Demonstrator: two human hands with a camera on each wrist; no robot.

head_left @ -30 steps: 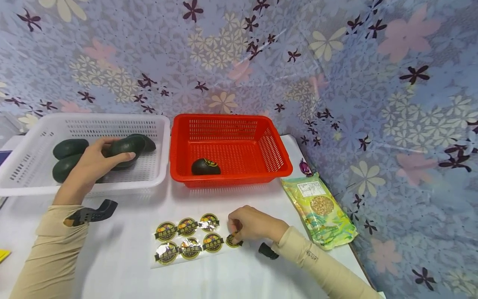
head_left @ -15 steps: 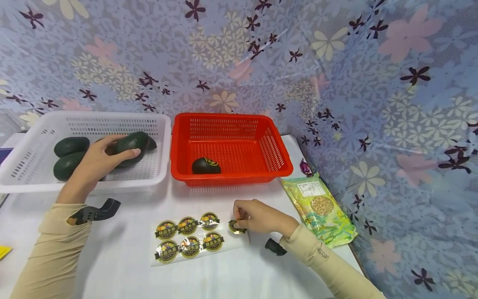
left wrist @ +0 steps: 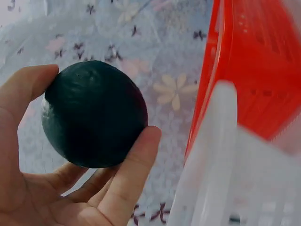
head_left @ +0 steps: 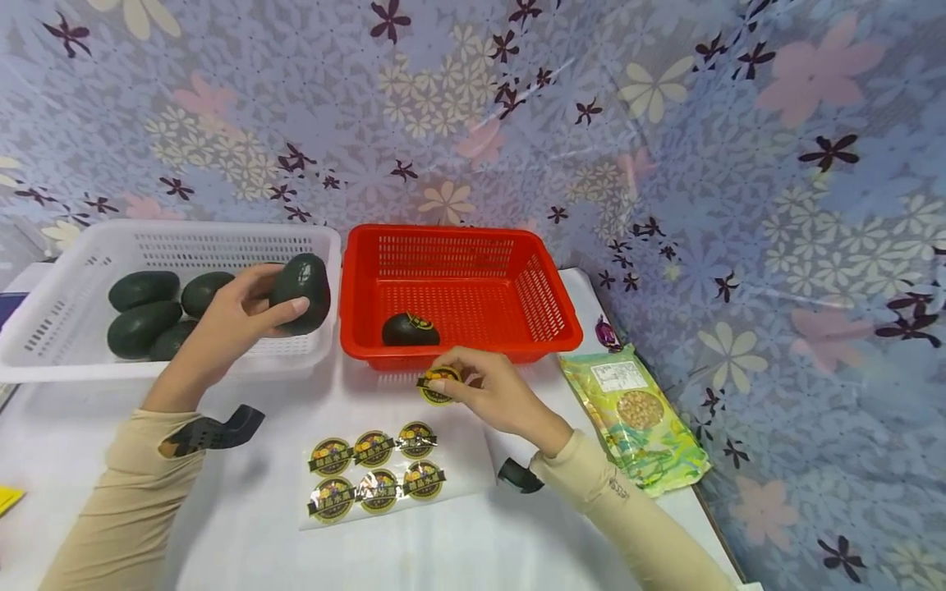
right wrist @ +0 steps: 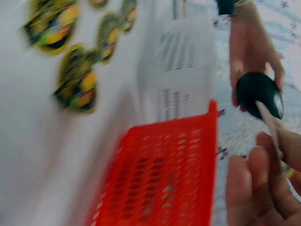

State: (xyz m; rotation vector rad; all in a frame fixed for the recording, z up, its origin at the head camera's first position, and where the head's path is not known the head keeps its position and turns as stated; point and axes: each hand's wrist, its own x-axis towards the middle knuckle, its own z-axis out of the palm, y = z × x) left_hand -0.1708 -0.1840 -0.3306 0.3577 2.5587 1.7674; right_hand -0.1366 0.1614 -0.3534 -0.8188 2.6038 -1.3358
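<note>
Dark green avocado (head_left: 301, 291) sits gripped in left-hand fingers (head_left: 251, 316); right-hand fingers (head_left: 452, 381) pinch a sticker (head_left: 438, 386).

Right wrist view motion-blurred; sticker (head_left: 438, 384) print unreadable, partly under right hand (head_left: 493, 396) fingers.

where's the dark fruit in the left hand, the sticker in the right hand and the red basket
dark fruit (head_left: 301, 292), head view, middle of its skin above the fingers
sticker (head_left: 438, 386), head view, its face below the fingertips
red basket (head_left: 458, 234), head view, back rim
</note>
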